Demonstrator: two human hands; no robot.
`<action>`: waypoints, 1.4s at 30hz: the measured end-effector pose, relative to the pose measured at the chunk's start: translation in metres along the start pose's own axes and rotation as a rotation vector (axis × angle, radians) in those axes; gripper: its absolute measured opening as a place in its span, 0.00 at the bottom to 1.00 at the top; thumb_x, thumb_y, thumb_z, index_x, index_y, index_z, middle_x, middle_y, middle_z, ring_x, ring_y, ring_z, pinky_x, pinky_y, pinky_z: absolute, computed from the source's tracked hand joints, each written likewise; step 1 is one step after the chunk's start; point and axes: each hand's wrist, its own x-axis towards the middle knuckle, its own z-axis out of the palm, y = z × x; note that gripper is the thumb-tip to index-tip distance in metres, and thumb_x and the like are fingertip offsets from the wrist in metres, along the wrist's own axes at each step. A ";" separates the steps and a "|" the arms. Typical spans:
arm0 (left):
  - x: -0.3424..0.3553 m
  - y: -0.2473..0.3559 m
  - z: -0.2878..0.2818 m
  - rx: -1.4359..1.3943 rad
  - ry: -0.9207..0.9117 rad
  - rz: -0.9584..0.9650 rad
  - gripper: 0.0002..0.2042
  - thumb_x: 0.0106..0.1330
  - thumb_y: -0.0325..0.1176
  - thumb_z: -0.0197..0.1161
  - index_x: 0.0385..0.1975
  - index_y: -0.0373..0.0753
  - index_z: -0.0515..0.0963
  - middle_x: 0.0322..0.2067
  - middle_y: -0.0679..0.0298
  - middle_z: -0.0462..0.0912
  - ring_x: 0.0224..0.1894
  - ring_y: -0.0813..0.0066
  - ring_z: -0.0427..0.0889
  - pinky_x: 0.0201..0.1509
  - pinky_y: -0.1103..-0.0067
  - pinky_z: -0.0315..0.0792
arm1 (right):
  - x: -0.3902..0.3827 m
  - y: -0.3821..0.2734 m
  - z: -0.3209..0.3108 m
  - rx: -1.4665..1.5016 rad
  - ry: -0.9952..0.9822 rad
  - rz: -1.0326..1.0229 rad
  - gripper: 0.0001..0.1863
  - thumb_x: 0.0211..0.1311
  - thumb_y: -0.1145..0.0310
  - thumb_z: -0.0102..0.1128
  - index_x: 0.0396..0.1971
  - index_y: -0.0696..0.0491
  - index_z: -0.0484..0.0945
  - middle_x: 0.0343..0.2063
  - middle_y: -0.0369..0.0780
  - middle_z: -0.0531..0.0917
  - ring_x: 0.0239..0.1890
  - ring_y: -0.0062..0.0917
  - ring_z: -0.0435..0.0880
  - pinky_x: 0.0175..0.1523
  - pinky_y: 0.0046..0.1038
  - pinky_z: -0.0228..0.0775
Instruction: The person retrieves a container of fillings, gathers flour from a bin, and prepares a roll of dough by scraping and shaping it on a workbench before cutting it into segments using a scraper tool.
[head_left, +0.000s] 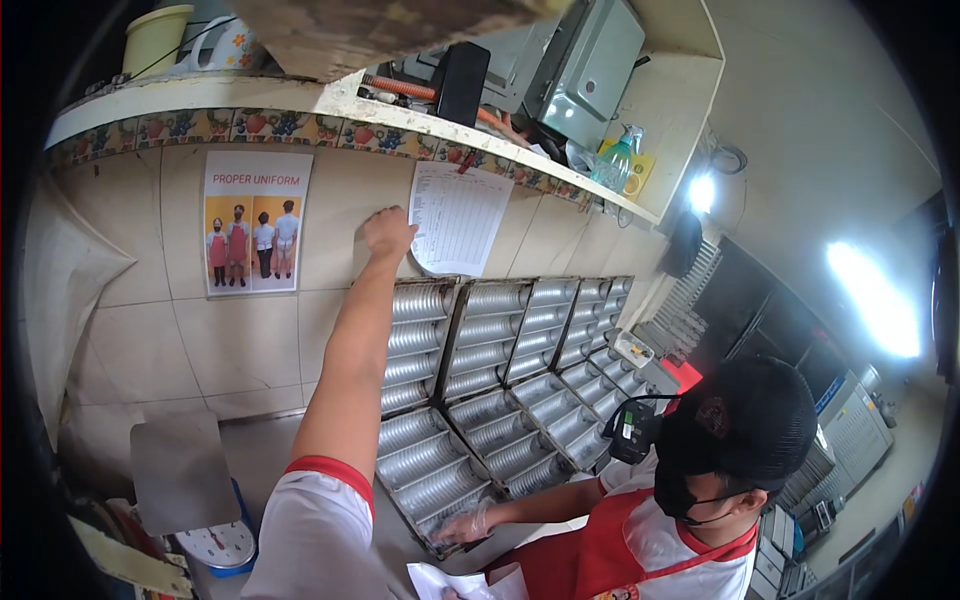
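Note:
My left arm, in a white sleeve with red trim, reaches up to the tiled wall. My left hand [388, 232] is closed at the left edge of a printed sheet of paper [462, 215], fingers curled and thumb side against it. The sheet hangs from a red clip [466, 162] under the shelf, its lower end curling off the wall. My right hand does not show. Below the sheet, ribbed metal baking trays [430, 440] lie on the counter, with more leaning on the wall. A co-worker's gloved hand [465, 525] touches the nearest tray.
The co-worker [640, 540], in a black cap and red apron, stands close on the right. White crumpled material [470, 580] is at the bottom edge. A dial scale [218, 540] stands lower left. A loaded shelf [250, 95] juts overhead. A poster [255, 225] hangs left.

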 end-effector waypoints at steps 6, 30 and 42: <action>0.007 -0.005 0.014 0.080 0.108 0.048 0.20 0.53 0.47 0.70 0.39 0.40 0.79 0.35 0.58 0.85 0.41 0.64 0.85 0.44 0.70 0.77 | 0.002 -0.012 -0.003 -0.101 0.064 -0.026 0.24 0.57 0.60 0.58 0.54 0.53 0.73 0.31 0.36 0.78 0.32 0.23 0.75 0.38 0.28 0.68; -0.006 -0.005 0.036 0.194 0.174 0.009 0.26 0.48 0.47 0.74 0.44 0.43 0.73 0.38 0.64 0.84 0.43 0.67 0.82 0.43 0.67 0.74 | -0.003 -0.016 -0.022 -0.272 0.139 -0.079 0.29 0.57 0.57 0.60 0.57 0.55 0.70 0.35 0.37 0.78 0.36 0.24 0.76 0.45 0.26 0.68; -0.014 -0.017 0.055 0.257 0.291 0.113 0.24 0.48 0.47 0.72 0.42 0.44 0.76 0.41 0.66 0.79 0.48 0.68 0.76 0.44 0.67 0.75 | 0.021 -0.030 -0.040 -0.234 0.068 0.097 0.33 0.57 0.56 0.61 0.59 0.57 0.68 0.37 0.38 0.79 0.38 0.25 0.77 0.48 0.25 0.68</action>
